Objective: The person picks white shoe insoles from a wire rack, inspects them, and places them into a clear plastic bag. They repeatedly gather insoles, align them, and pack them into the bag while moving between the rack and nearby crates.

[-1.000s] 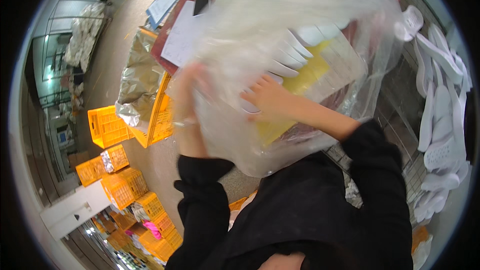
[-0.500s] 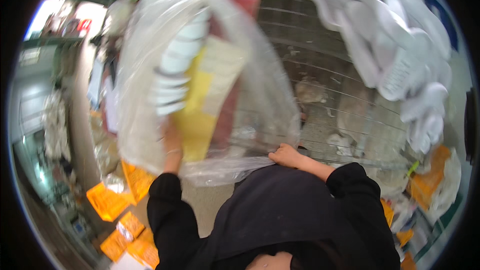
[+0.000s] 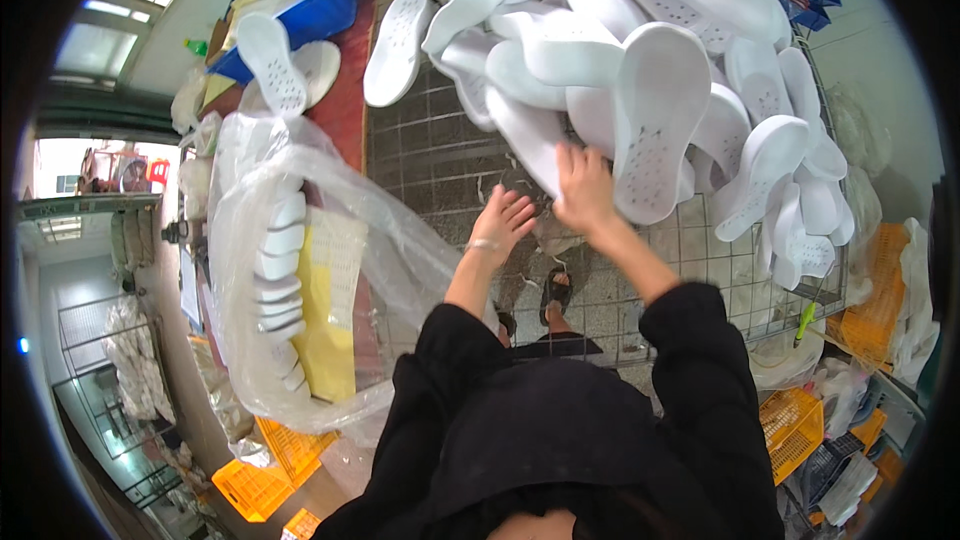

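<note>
A heap of white shoe insoles [image 3: 660, 120], many dotted with small holes, lies on a wire mesh rack. At the heap's near edge, my right hand [image 3: 583, 190] touches the lower end of one white insole [image 3: 528, 135], its fingers stretched out against it. My left hand [image 3: 504, 224] hovers just left of it over the mesh, fingers spread and holding nothing. Left of my hands stands a clear plastic bag [image 3: 235, 340] with its mouth spread. Inside are a row of stacked white insoles [image 3: 280, 270] and a yellow sheet [image 3: 325, 360] bearing a paler paper.
A wire mesh rack [image 3: 415, 155] stretches before me, beside a red board [image 3: 350, 120]. At the far left stands a blue bin [image 3: 325, 0], with a loose insole [image 3: 270, 65] in front. Orange crates [image 3: 792, 430] sit low at right and at left.
Both hands have let go of the clear bag and moved to the insole heap. The bag now sits farther left, its mouth still spread. My view has shifted toward the heap.
</note>
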{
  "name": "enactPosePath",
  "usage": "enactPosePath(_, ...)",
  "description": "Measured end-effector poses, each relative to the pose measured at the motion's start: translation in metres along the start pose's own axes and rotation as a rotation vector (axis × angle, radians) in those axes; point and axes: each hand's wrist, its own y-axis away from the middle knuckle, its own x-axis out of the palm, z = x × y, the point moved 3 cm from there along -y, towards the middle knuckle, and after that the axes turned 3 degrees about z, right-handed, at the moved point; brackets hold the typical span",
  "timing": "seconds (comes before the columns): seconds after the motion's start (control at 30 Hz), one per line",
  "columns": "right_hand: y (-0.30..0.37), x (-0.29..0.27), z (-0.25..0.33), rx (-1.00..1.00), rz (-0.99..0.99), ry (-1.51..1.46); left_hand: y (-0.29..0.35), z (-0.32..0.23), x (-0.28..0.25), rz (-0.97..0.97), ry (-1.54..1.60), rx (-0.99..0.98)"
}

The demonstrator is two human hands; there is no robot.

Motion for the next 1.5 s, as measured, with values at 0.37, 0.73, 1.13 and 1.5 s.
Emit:
enactPosePath(0.37,-0.03,-0.089,-0.005,-0.345,-0.54,-0.164,0.041,0.055,-0.057,-0.047,0.003,-0.092)
enactPosePath(0.73,0.011,-0.103,0.081,-0.673,-0.085,-0.295,0.134,0.011,-0.064,0.051,0.205,0.105)
enactPosePath(1.13,-0.025,-0.175,0.023,-0.508,0.244,-0.499,0.131,-0.006,-0.115,-0.042,0.205,-0.104)
enactPosePath(1.5,-0.107,-0.096,0.012,-0.119,0.404,-0.834,0.175,-0.044,-0.037,0.072,0.448,-0.12)
